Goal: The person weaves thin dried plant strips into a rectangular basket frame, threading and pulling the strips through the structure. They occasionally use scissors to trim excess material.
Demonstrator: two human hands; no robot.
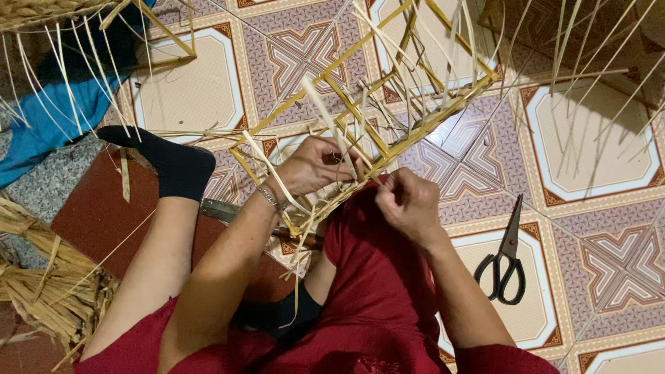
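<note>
A yellow stick frame [388,104] with pale straw strips woven into it rests across my lap and the tiled floor. My left hand [315,166] grips the frame's near edge and pinches a pale straw strip [332,125] that stands up from it. Just to the right, my right hand [409,204] is closed on thin strips at the frame's lower corner, above my red-clothed knee. Both hands nearly touch each other. My fingertips are partly hidden by the strips.
Black scissors [506,260] lie on the patterned tiled floor [596,145] at right. My leg in a black sock [173,163] stretches left over a red-brown mat [97,215]. Bundles of dry straw [41,284] lie at far left, with blue cloth [48,125] above.
</note>
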